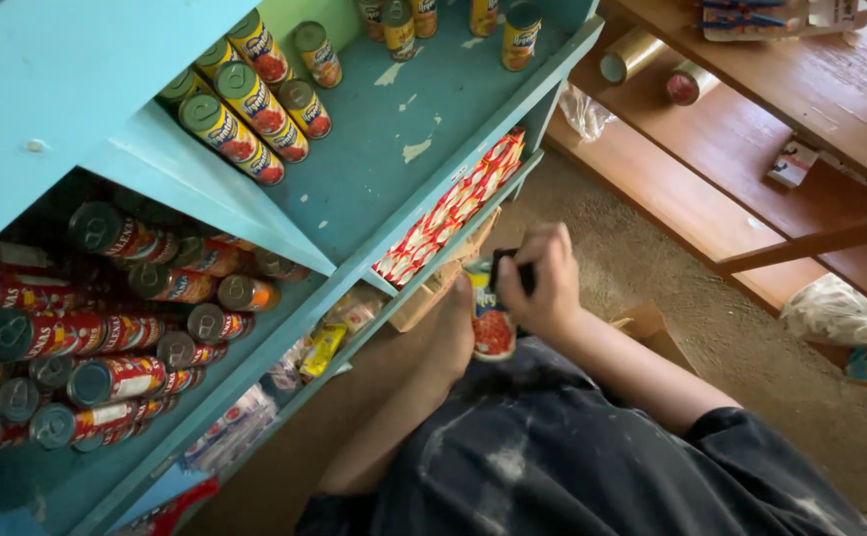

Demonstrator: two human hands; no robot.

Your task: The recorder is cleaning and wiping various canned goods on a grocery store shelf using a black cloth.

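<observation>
Head view: two hands hold a can in front of a blue shelf unit.

The left hand (450, 333) cups the can (492, 323) from the shelf side, fingers closed on it, while the right hand (540, 278) grips a small dark tool (513, 270), perhaps a marker or stamp, pressed to the can's top; the tool is mostly hidden by the fingers. The can sits just above the person's dark shirt (572, 447), close to the shelf's front edge. On the blue shelf (374, 149) yellow-labelled cans (245, 109) lie and stand; a lower bay is packed with red cans (86, 337), and flat red boxes (453, 203) line a shelf just beside the hands. To the right a wooden rack (751, 139) carries tape rolls (652, 65), with bags (835, 313) on the floor beneath.
</observation>
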